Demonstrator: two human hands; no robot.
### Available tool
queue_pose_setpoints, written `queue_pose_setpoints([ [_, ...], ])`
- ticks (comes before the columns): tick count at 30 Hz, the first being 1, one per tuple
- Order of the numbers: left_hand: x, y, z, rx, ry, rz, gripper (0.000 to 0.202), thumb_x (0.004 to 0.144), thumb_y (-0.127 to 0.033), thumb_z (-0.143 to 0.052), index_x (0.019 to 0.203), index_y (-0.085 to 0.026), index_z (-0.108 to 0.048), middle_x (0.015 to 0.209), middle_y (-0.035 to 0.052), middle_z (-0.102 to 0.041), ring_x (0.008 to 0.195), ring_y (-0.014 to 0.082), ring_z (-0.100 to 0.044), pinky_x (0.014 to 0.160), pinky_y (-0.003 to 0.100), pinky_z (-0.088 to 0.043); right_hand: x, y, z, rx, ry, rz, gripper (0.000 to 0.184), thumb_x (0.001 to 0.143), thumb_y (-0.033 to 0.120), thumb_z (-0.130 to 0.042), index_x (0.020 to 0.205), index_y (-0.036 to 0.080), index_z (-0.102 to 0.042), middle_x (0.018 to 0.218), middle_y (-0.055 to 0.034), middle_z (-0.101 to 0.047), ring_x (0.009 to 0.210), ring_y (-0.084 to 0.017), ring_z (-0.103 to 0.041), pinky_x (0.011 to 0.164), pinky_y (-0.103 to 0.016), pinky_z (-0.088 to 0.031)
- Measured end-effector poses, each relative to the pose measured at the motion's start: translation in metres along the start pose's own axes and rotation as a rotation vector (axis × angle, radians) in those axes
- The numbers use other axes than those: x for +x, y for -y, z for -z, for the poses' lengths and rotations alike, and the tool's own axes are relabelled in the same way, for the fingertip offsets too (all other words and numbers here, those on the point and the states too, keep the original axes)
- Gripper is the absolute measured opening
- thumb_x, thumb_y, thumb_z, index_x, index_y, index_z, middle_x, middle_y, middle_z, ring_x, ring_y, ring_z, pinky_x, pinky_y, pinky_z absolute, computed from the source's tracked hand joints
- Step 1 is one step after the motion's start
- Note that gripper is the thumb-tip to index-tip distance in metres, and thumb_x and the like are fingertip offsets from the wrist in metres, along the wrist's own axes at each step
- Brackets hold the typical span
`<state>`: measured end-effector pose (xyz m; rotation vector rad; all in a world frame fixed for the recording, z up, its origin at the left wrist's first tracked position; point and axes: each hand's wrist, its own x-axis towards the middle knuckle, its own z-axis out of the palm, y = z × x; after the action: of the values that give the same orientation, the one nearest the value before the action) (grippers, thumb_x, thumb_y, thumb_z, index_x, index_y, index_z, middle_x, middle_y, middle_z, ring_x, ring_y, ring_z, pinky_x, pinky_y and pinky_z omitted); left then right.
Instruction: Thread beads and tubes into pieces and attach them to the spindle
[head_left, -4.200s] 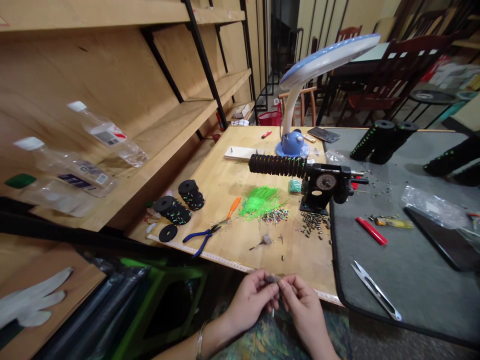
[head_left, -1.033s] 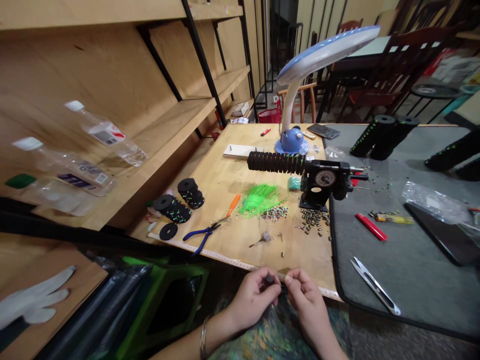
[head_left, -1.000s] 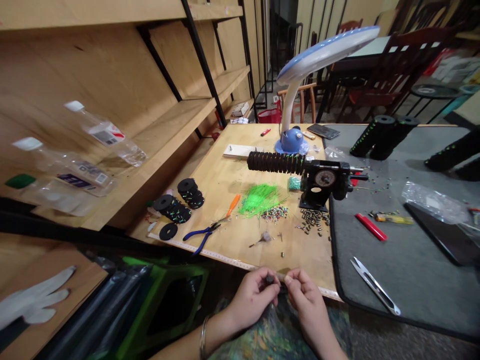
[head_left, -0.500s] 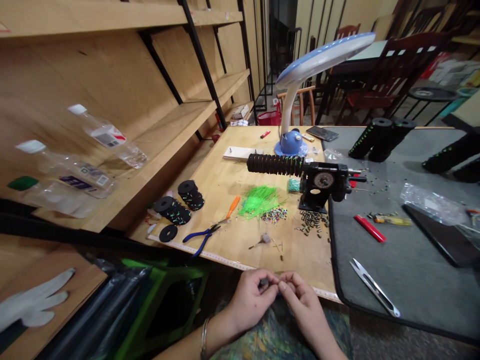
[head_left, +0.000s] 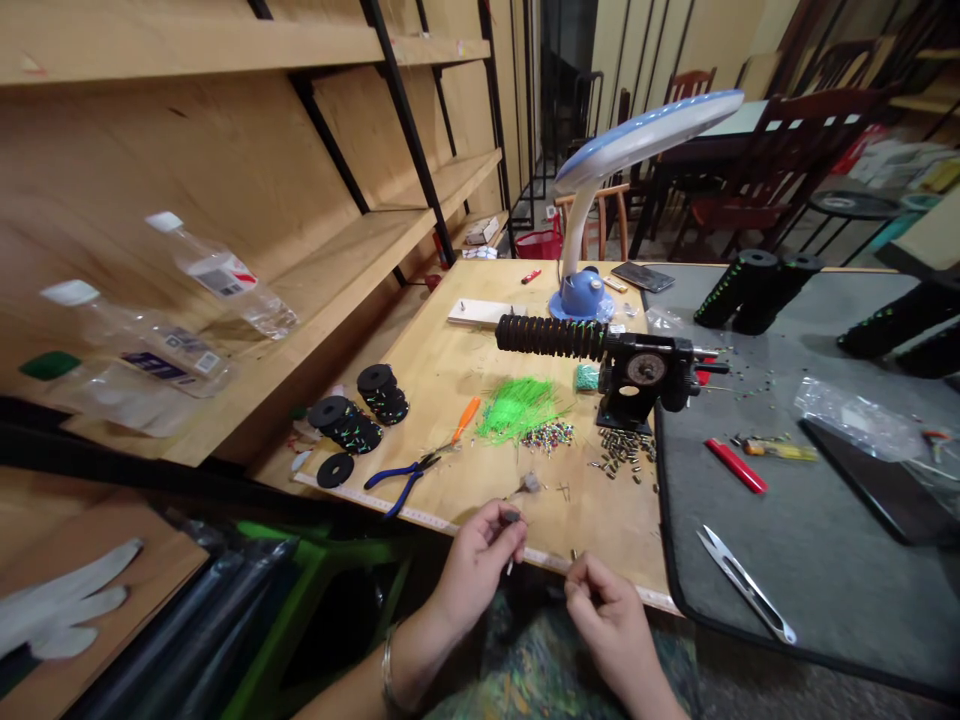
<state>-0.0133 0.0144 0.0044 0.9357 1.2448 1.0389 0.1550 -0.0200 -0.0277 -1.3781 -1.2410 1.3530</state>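
My left hand [head_left: 480, 558] is closed over the near table edge, pinching a small dark grey piece [head_left: 511, 516]. A thin pale tip pokes out below its thumb. Apart from it, to the right, my right hand [head_left: 611, 612] is closed in a pinch, with a small brass-coloured cylinder [head_left: 574, 554] at its fingertips, mostly covered. On the wood beyond lie a grey lump on a short stem [head_left: 529, 482] and a few thin pins [head_left: 563, 491]. Blue-handled pliers [head_left: 397, 483] and an orange-handled tool [head_left: 466, 418] lie to the left.
Green strands [head_left: 521, 405], coloured beads [head_left: 547, 436] and metal cylinders [head_left: 622, 446] lie mid-table. Behind stand a black winding device [head_left: 636, 375] and a blue lamp [head_left: 582, 292]. Black foam spools [head_left: 345, 424] stand left. Thread snips [head_left: 746, 583] and a red lighter [head_left: 735, 466] lie on the grey mat [head_left: 720, 510].
My hands have parted; the left moved up and left, the right slightly right and down. The small cylinder below the pins has left its spot. The view has shifted slightly.
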Motion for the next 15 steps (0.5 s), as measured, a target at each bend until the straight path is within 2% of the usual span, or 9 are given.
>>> queue_pose_setpoints([
  [3,0.004,-0.003,0.008,-0.053,-0.035,0.033,0.027,0.075,-0.040,-0.070,0.079,-0.016,-0.058,0.061,-0.0040,-0.055,0.056,0.0094,-0.048,0.056,0.020,-0.036,0.002,-0.004,0.004,0.091,-0.020,-0.030,0.024,0.072,0.036,-0.062,0.059,0.021,-0.050,0.055,0.0051,-0.040,0.055,-0.013,-0.037,0.053,-0.024,-0.030],
  [7,0.001,0.002,0.013,-0.022,0.040,0.068,0.028,0.073,-0.039,-0.072,0.080,-0.014,-0.062,0.067,-0.0017,-0.059,0.056,0.0091,-0.050,0.056,0.021,-0.037,0.005,-0.007,0.003,0.224,-0.056,-0.108,0.036,0.071,0.053,-0.067,0.063,0.020,-0.056,0.058,0.0042,-0.045,0.056,-0.014,-0.039,0.053,-0.024,-0.032],
  [11,-0.007,0.011,0.008,0.009,0.100,0.110,0.028,0.073,-0.040,-0.071,0.079,-0.015,-0.060,0.065,-0.0011,-0.061,0.055,0.0097,-0.052,0.055,0.021,-0.036,0.008,-0.011,0.000,0.276,-0.076,-0.162,0.042,0.066,0.059,-0.071,0.066,0.018,-0.061,0.055,0.0042,-0.047,0.053,-0.013,-0.039,0.051,-0.023,-0.032],
  [15,-0.013,0.016,0.001,0.015,0.168,0.166,0.029,0.074,-0.040,-0.070,0.081,-0.014,-0.058,0.066,0.0005,-0.062,0.055,0.0106,-0.053,0.054,0.023,-0.037,0.008,-0.011,0.000,0.274,-0.090,-0.171,0.044,0.064,0.060,-0.073,0.067,0.017,-0.065,0.056,0.0013,-0.055,0.054,-0.015,-0.046,0.052,-0.025,-0.036],
])
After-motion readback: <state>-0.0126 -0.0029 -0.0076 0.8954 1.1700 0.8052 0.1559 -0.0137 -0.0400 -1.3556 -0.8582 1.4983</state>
